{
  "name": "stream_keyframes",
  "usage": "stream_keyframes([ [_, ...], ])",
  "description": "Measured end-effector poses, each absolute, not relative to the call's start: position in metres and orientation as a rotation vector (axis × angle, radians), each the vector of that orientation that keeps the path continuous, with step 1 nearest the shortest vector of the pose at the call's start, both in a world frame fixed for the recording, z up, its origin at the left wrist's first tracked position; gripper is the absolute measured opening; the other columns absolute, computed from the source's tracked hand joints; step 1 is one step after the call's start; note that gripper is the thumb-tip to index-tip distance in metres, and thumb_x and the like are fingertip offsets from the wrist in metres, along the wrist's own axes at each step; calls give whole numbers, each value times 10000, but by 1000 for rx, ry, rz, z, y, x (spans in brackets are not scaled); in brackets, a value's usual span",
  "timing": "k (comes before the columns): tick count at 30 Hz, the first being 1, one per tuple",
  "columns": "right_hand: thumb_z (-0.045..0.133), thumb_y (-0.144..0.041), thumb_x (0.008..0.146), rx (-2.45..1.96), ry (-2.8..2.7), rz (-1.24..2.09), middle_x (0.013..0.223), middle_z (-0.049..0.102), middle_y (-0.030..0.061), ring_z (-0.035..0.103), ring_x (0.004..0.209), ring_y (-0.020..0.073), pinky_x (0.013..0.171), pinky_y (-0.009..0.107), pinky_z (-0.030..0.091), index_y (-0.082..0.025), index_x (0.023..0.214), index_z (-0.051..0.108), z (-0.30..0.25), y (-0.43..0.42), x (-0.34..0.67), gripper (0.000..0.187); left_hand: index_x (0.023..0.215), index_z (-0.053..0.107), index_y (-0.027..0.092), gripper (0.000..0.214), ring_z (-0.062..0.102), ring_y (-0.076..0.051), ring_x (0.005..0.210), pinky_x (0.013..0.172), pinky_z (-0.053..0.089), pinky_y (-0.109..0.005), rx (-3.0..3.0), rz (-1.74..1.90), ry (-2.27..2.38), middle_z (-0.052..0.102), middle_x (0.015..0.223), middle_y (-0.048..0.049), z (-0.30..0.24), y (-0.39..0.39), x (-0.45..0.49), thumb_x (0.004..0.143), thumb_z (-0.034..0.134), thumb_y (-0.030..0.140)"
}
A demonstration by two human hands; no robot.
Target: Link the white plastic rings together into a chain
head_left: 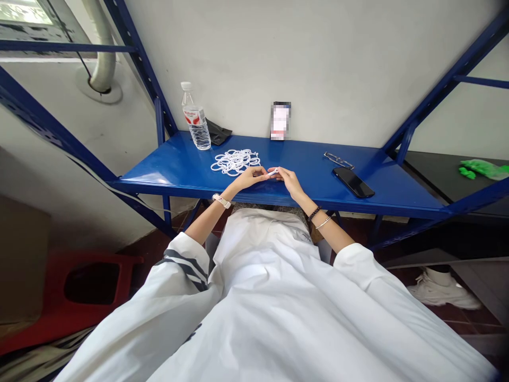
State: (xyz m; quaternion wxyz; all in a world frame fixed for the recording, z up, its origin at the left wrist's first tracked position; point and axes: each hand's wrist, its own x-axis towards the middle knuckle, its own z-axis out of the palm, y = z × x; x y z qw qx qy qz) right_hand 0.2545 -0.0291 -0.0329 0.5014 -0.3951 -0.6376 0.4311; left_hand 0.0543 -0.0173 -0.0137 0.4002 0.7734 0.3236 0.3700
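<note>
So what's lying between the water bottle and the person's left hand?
A loose pile of white rings lies on the blue shelf between water bottle and left hand, in the head view.

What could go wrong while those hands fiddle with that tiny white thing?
The small white piece, pinched between the left hand and right hand, is held near the front edge of the shelf, so it might slip and fall off. The phone also lies near that edge; a bump could knock it off.

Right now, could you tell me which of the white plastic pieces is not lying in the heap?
The single white piece pinched between the left hand and right hand; the others lie tangled in the heap on the blue shelf.
</note>
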Motion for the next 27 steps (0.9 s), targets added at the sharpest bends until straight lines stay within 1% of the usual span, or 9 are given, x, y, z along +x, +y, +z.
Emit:
stream_keyframes([
  [2, 590, -686, 840, -993, -1507, 1022, 952, 754, 75, 684, 914, 222, 819, 336, 535, -200, 938, 749, -33, -28, 255, 521, 824, 644, 159, 516, 674, -189, 818, 813, 520, -328, 1901, 955, 795, 722, 826, -53, -14, -17, 54, 789, 688, 672],
  [4, 619, -680, 817, -1019, -1473, 1002, 870, 731, 62, 658, 817, 194, 737, 308, 524, -195, 883, 735, -34, -28, 255, 504, 814, 611, 166, 536, 690, -195, 838, 849, 529, -345, 1859, 976, 774, 728, 814, -53, -14, -16, 54, 774, 691, 694],
  [6, 631, -672, 810, -1012, -1469, 1011, 783, 693, 37, 620, 724, 160, 680, 283, 505, -192, 854, 713, -34, -28, 254, 489, 816, 588, 170, 555, 695, -195, 828, 850, 534, -352, 1839, 996, 777, 720, 798, -52, -15, -13, 54, 763, 687, 714],
  [9, 648, -635, 819, -970, -1498, 1053, 695, 648, 3, 586, 641, 128, 638, 262, 483, -196, 866, 682, -32, -30, 254, 443, 815, 567, 173, 573, 688, -184, 786, 814, 542, -344, 1823, 1024, 798, 702, 781, -49, -18, -10, 54, 779, 649, 739],
  [13, 687, -572, 809, -924, -1519, 1105, 702, 668, -4, 611, 644, 135, 661, 279, 495, -206, 932, 644, -29, -33, 254, 388, 789, 559, 174, 596, 664, -159, 733, 793, 548, -332, 1818, 1047, 812, 686, 747, -38, -21, -9, 54, 788, 613, 768],
  [18, 695, -538, 804, -905, -1533, 1109, 725, 691, 4, 640, 698, 154, 710, 304, 511, -206, 982, 632, -26, -36, 256, 382, 740, 575, 173, 616, 648, -158, 737, 795, 531, -321, 1854, 1019, 831, 690, 747, -48, -18, -11, 55, 793, 578, 787],
  [23, 700, -553, 814, -870, -1599, 1081, 735, 707, 10, 632, 688, 153, 699, 303, 502, -206, 990, 634, -25, -39, 256, 394, 681, 630, 162, 589, 628, -160, 740, 825, 505, -316, 1939, 952, 776, 689, 719, -58, -12, -17, 54, 873, 525, 710],
  [27, 709, -588, 798, -848, -1650, 1065, 748, 717, 21, 621, 670, 153, 701, 311, 505, -201, 972, 639, -26, -39, 254, 431, 657, 629, 163, 542, 616, -159, 729, 817, 488, -312, 1961, 917, 746, 675, 694, -51, -8, -22, 54, 890, 527, 641],
])
